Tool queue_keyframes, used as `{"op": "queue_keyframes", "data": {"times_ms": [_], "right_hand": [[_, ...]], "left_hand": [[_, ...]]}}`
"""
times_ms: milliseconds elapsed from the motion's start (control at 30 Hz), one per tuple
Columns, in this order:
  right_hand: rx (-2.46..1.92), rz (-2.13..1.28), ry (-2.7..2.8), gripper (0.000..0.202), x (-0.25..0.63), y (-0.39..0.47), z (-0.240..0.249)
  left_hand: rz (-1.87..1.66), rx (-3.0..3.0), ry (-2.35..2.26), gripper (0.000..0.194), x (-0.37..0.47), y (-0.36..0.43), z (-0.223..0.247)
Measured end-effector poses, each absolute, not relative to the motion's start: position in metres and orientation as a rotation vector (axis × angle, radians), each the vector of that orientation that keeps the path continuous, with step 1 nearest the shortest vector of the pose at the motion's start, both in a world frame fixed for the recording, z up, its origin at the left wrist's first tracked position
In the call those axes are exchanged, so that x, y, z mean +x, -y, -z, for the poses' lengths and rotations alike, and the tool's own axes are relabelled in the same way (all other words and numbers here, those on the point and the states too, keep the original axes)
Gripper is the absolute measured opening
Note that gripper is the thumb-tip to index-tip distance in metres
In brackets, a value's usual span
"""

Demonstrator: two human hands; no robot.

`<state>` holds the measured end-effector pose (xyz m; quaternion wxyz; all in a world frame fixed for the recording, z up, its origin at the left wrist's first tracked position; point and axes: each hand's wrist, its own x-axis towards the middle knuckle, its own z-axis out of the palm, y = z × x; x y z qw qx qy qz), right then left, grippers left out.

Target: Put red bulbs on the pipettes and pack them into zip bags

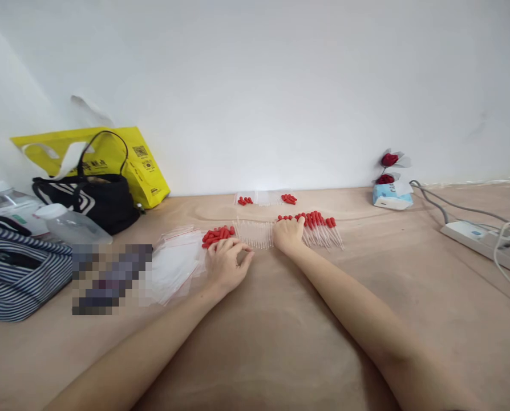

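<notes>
My left hand (229,264) rests beside a pile of red caps (218,234), its fingers curled and the tips of thumb and forefinger close together. Whatever is between those tips is too small to make out. Over the right end of a row of thin clear sticks (254,234) lies my right hand (287,233), closed, with its fingertips hidden. Just right of it, several pale sticks with red caps (317,222) lie side by side, red ends away from me.
Flat clear zip bags (175,262) lie left of my left hand. Another bag (267,197) with red pieces is near the wall. Farther left are a plastic bottle (73,225), a black bag (105,202) and a yellow bag (146,171); a tissue pack (392,195) and power strip (473,237) stand right.
</notes>
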<state>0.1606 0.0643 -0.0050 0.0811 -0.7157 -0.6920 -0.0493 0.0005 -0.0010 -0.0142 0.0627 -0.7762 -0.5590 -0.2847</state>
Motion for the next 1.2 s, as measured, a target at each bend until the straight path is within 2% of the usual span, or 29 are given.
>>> {"op": "queue_keyframes", "data": {"times_ms": [167, 333, 467, 767, 933, 1200], "right_hand": [[-1.968, 0.330, 2.076, 0.026, 0.178, -0.039, 0.005], [-1.679, 0.450, 2.214, 0.025, 0.210, 0.001, 0.023], [-1.532, 0.385, 2.237, 0.021, 0.238, 0.023, 0.035], [-1.454, 0.291, 2.237, 0.021, 0.240, 0.028, 0.031], [-1.467, 0.266, 2.230, 0.022, 0.240, 0.027, 0.032], [-1.447, 0.251, 2.225, 0.020, 0.240, 0.026, 0.032]], "left_hand": [[0.706, -2.109, 1.809, 0.036, -0.014, -0.034, -0.004], [0.304, -2.152, 1.999, 0.046, -0.023, -0.075, -0.015], [0.169, -2.214, 2.141, 0.038, -0.026, -0.091, -0.015], [0.285, -2.059, 2.231, 0.026, -0.015, -0.108, -0.009], [0.271, -1.994, 2.272, 0.011, -0.009, -0.116, -0.006], [0.404, -2.079, 2.323, 0.006, -0.006, -0.115, -0.013]]}}
